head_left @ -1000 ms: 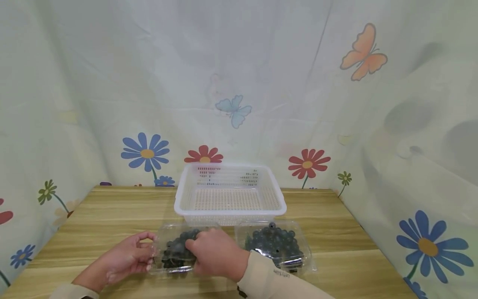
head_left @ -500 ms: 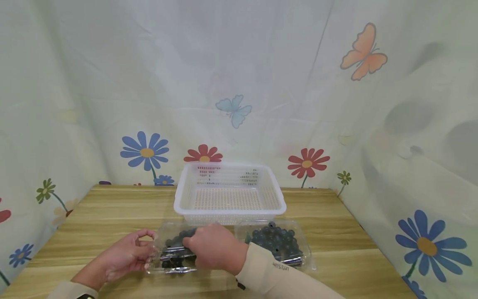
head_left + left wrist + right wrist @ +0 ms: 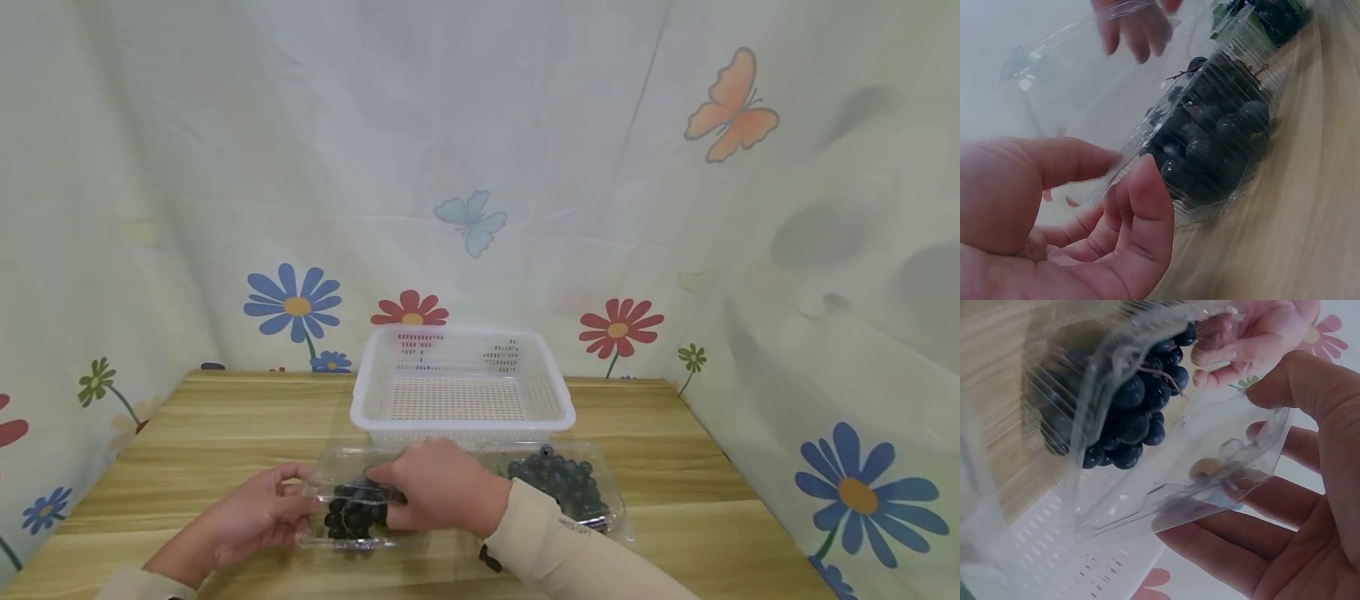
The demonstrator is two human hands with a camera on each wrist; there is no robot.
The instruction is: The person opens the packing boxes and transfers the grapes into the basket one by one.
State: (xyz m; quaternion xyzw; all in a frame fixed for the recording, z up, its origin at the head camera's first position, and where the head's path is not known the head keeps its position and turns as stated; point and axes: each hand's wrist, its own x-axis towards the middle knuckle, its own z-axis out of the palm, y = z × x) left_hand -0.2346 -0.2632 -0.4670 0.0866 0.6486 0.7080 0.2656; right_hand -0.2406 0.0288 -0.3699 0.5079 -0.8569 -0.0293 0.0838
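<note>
In the head view a clear plastic clamshell box (image 3: pixel 322 542) of dark grapes (image 3: pixel 352 512) lies in front of me. My left hand (image 3: pixel 262 512) pinches the box's left end; in the left wrist view its thumb and index fingertip meet at the rim beside the grapes (image 3: pixel 1207 147). My right hand (image 3: pixel 446 487) grips the box's clear lid (image 3: pixel 1210 444) by its edge, thumb on one face and fingers on the other. The lid stands tilted up, away from the grapes (image 3: pixel 1132 422). In the head view the right hand hides part of the box.
A second clear box (image 3: pixel 613 492) with dark grapes (image 3: pixel 562 483) stands on the right, partly behind my right forearm. Behind both boxes sits a white perforated basket (image 3: pixel 465 427) on the wooden table (image 3: pixel 660 550). A flower-printed curtain (image 3: pixel 525 167) hangs round the table.
My right hand has risen a little and moved away from me, tilting the lid up. The glare over the left grapes is gone. My left hand stays at the box's end.
</note>
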